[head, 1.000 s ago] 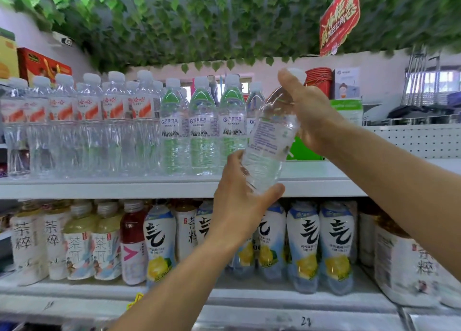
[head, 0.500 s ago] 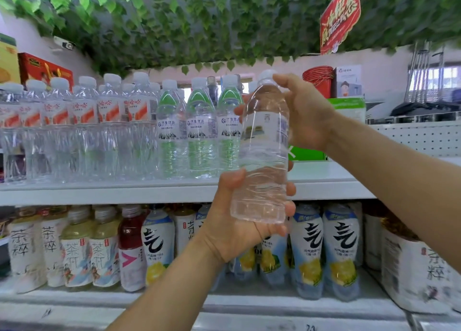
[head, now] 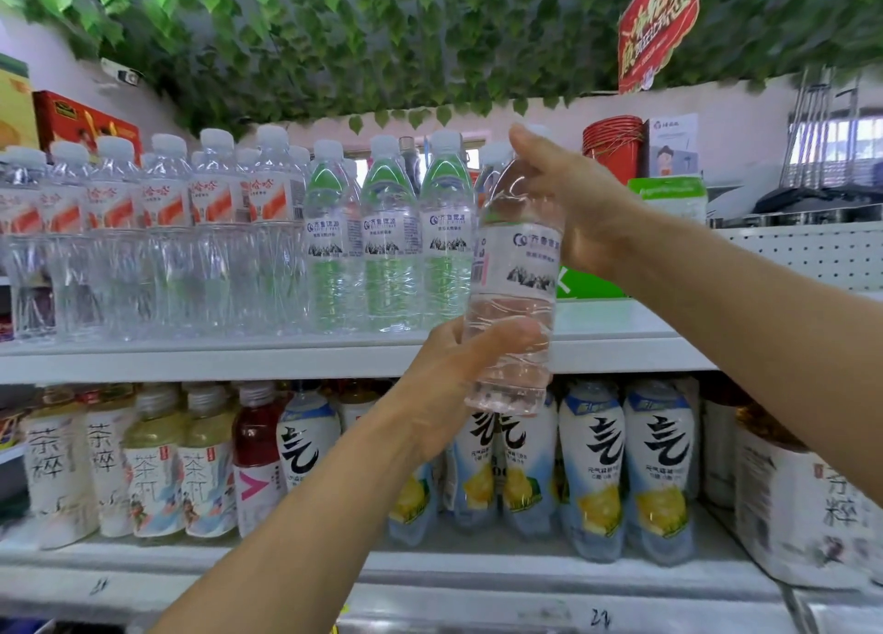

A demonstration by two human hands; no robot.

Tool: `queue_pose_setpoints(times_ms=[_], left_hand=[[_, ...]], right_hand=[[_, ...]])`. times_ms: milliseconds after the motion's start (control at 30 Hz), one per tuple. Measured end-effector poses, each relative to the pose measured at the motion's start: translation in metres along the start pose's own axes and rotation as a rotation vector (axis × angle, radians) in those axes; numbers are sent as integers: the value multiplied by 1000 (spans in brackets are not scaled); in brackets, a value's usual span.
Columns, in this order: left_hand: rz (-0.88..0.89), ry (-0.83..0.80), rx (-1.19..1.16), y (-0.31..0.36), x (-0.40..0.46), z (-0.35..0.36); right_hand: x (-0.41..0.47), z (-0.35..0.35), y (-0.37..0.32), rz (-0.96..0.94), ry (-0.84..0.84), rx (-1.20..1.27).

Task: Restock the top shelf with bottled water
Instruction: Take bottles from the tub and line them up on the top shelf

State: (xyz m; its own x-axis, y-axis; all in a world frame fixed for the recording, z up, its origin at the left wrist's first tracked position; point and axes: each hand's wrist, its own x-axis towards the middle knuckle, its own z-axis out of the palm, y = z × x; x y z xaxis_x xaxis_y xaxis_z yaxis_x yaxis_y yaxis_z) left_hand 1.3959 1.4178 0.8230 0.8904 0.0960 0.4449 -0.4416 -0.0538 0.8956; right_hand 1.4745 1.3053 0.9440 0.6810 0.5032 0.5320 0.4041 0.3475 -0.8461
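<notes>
1. Left hand (head: 444, 385) fingers (head: 513, 334) wrap the bottle (head: 513, 294) low; right hand (head: 580, 203) grips its neck.
2. The bottle hangs upright before the top shelf (head: 621, 327), right of the green bottles (head: 389, 241).
3. Lift the base over the edge, then set it beside them.

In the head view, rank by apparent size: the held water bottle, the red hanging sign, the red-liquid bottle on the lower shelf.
1. held water bottle, though nearest the camera
2. red hanging sign and red-liquid bottle: too alike to rank
</notes>
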Motion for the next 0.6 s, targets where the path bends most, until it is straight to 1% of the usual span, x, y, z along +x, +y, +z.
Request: queue_pose_setpoints(times_ms=[67, 133, 167, 200, 233, 333, 400, 467, 600], left_hand=[[-9, -142, -146, -5, 0, -3], [-15, -227, -206, -5, -2, -2], [-15, -222, -197, -5, -1, -1], [-5, -184, -161, -5, 0, -1], [16, -100, -93, -3, 2, -1], [140, 287, 245, 8, 6, -3], [261, 501, 408, 14, 8, -12], [330, 588, 528, 20, 13, -23], [416, 597, 769, 37, 31, -35]], right_hand=[[-3, -3, 2, 42, -120, 10], [-3, -4, 6, 23, -95, 41], [-4, -4, 6, -6, -49, 51], [-4, -4, 4, -43, 2, 44], [-4, -4, 0, -85, 53, 21], [6, -11, -16, -214, 223, -88], [13, -15, -25, -283, 274, -155], [21, -17, -26, -314, 295, -244], [39, -12, -10, -286, 269, -344]])
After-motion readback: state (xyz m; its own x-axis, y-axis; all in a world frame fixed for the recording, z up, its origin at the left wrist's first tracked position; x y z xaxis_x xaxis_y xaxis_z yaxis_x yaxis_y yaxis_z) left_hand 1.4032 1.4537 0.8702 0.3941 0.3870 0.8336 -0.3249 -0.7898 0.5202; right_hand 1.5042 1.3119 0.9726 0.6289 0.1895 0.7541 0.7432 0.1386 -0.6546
